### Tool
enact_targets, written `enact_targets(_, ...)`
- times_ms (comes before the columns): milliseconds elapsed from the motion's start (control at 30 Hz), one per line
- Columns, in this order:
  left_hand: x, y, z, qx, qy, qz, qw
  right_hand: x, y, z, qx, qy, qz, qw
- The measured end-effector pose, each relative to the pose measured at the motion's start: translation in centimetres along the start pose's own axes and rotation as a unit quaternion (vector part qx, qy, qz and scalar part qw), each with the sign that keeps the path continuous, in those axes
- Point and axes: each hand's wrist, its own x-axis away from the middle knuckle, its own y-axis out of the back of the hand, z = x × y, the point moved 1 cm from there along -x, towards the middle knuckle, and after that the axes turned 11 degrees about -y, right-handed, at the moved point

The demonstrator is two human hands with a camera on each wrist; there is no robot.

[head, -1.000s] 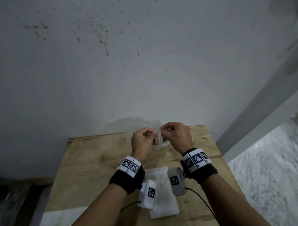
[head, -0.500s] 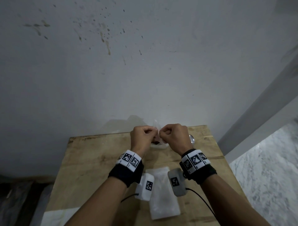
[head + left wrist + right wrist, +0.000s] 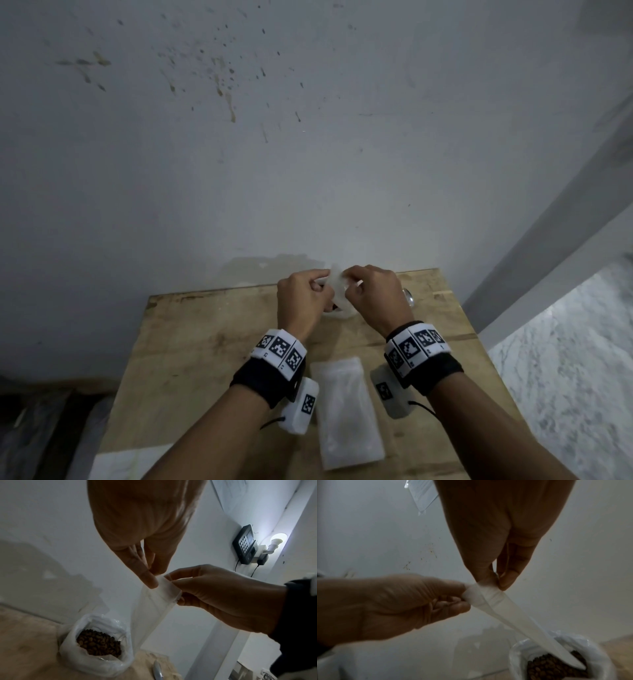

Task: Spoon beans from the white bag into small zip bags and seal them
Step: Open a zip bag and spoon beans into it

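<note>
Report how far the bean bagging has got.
Done: nothing visibly filled. In hand: left hand and right hand pinch the top of an empty small zip bag. Left: spooning from the white bag of beans, sealing; spare bags wait.

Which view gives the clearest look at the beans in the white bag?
The left wrist view: the white bag stands open and the brown beans show as a whole pile. The right wrist view catches only part of them in the corner, crossed by the zip bag. In the head view the hands hide nearly all of them.
</note>
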Motion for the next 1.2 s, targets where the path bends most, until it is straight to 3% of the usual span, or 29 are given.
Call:
enact_targets(267,0.3,0.2,0.3,-0.089,-0.029,0.006,0.996,-0.4,-0.1,0.5,0.085,-0.021,0.01,0.996)
enact_targets(400,0.5,-0.1,0.0,-0.158,-0.071,0.038,0.984,-1.1,0.7,0.6,0.085,-0.008,0.028,0.996)
enact_targets(667,-0.2,-0.3,0.0,-0.193,-0.118,0.023,0.974,-1.0,0.9,0.3,0.058,0.001,0.099,0.993)
enact_targets(800,-0.5,-0.5,0.3,-0.203,-0.101,0.033,0.973,-0.7,1.0,0.5,0.067,-0.022,0.09,0.993)
enact_targets(933,-0.8,-0.6,0.7,-0.217,-0.088,0.024,0.972,0.1,0.7,0.8,0.134,-0.003,0.123,0.983)
enact_targets(1067,-0.5,-0.8,1.3,-0.22,-0.115,0.038,0.968,-0.1,0.6,0.4,0.123,-0.037,0.041,0.991)
enact_targets(1200,-0.3,-0.5,1.9,-0.205,-0.128,0.034,0.97,0.0,0.8,0.3,0.1,-0.021,0.028,0.994)
